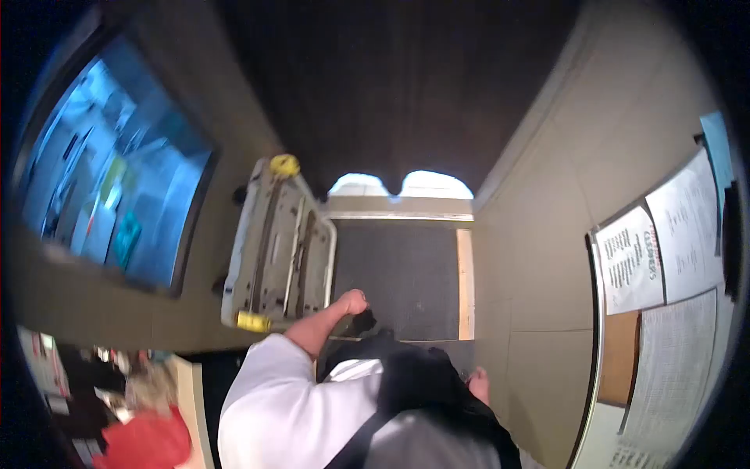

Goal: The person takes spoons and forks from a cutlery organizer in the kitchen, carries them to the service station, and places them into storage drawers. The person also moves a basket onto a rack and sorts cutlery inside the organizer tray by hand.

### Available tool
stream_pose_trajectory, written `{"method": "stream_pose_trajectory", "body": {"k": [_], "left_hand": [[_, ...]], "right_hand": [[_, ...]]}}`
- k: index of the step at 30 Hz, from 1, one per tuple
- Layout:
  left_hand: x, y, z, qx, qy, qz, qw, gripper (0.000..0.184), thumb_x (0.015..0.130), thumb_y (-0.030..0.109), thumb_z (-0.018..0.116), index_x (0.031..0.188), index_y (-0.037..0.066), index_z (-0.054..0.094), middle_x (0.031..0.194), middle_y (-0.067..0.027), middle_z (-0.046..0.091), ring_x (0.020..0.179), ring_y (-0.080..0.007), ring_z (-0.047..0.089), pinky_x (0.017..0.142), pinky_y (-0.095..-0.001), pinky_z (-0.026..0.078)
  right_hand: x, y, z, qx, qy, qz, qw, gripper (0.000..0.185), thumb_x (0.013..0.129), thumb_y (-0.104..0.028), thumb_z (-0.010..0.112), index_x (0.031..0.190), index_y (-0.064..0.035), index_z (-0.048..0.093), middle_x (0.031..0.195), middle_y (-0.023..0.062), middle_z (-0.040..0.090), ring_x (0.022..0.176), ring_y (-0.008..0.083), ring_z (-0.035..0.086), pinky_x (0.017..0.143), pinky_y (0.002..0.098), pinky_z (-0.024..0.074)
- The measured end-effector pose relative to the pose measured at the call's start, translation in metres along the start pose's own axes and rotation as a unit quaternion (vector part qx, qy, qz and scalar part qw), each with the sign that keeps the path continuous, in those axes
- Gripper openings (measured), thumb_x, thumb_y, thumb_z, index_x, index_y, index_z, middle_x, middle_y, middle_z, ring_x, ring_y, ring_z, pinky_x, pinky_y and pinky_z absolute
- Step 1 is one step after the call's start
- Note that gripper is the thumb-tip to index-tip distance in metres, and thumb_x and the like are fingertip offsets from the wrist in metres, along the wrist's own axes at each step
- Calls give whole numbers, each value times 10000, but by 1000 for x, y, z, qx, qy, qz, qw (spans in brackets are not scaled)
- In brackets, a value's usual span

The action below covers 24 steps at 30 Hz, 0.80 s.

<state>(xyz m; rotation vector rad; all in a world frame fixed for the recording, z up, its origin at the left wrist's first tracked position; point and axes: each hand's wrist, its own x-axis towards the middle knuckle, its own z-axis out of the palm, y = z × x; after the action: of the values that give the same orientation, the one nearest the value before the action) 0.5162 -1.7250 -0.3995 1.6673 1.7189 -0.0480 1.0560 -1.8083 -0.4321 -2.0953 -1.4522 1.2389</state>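
Low in the centre is the person's body in a white short-sleeved top with black straps and a dark apron. My left hand [354, 302] is closed in front of the body, near the lower right edge of a folded, light-framed cart [275, 250] with yellow corners. Something dark shows just below that hand; whether the hand holds it I cannot make out. My right hand [479, 384] hangs low at the right side of the body, partly covered by the dark apron, with its fingers too small and blurred to read.
A dark curtain [406, 86] hangs ahead over a grey floor mat [398, 273]. On the right wall [539, 234] is a board with papers [629, 262]. A blue-lit window [117, 172] is at the upper left; a red item [148, 442] lies at the lower left.
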Motion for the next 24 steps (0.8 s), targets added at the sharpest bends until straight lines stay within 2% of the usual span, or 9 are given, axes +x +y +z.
{"method": "stream_pose_trajectory", "body": {"k": [1,6,10,13,16,20,22,23,24], "left_hand": [[11,27,-32,-149,30,-87,985,236,779,262,663,807,33,717,842,-185,705,811,-371,676,754,-441,537],[105,89,-97,-279,4,-13,960,322,826,270,726,1033,29,671,896,-106,708,823,-204,654,765,-366,512],[163,135,-162,-294,-58,52,953,323,894,175,690,1141,-23,625,1016,-61,679,955,-144,612,890,-297,481],[196,144,-218,-337,6,51,940,372,887,198,703,1179,-20,625,1081,-96,688,1007,-169,627,909,-296,483],[213,175,-310,-415,77,52,905,281,921,160,679,1152,3,640,1061,-48,678,971,-128,604,891,-284,478],[236,221,-430,-409,209,183,869,269,944,116,653,1186,2,623,1079,-50,688,980,-112,605,921,-271,471],[238,263,-494,-482,175,190,837,316,953,92,633,1250,-5,584,1176,-88,680,1053,-129,617,948,-281,467],[244,280,-521,-481,171,227,829,352,944,124,648,1267,5,573,1168,-83,679,1054,-161,628,935,-308,485],[256,297,-551,-479,164,267,820,390,935,155,663,1284,14,562,1160,-77,678,1055,-192,639,923,-334,503]], "right_hand": [[25,-27,-8,7,-16,-16,1000,503,859,-243,627,1276,-5,476,979,192,564,874,302,572,774,389,473],[183,-153,-41,-65,8,-181,981,378,849,-192,626,1188,-35,564,806,149,600,725,244,600,660,343,494],[311,-297,-54,-76,120,-322,936,485,852,-127,668,1300,-21,517,1234,224,579,1164,227,572,937,331,469],[346,-462,-93,298,-50,-271,914,601,901,-180,670,1434,-84,411,1415,224,483,1216,333,554,960,410,488],[410,-601,-137,226,-17,-357,906,724,906,-183,686,1509,-76,299,1519,182,374,1352,357,417,1073,422,403],[536,-766,-178,244,220,-442,835,883,884,-322,691,1528,-3,179,1520,221,357,1352,372,417,1102,435,364],[594,-849,-139,365,139,-471,791,679,909,-299,662,1456,-15,376,1427,228,482,1321,358,467,1054,416,416],[548,-886,-134,168,30,-351,921,373,892,-260,649,1149,11,646,1119,239,667,1079,347,637,913,415,503],[543,-911,-101,128,-15,-396,909,368,889,-239,647,1167,1,635,1138,222,664,1081,323,627,921,408,495]]}}
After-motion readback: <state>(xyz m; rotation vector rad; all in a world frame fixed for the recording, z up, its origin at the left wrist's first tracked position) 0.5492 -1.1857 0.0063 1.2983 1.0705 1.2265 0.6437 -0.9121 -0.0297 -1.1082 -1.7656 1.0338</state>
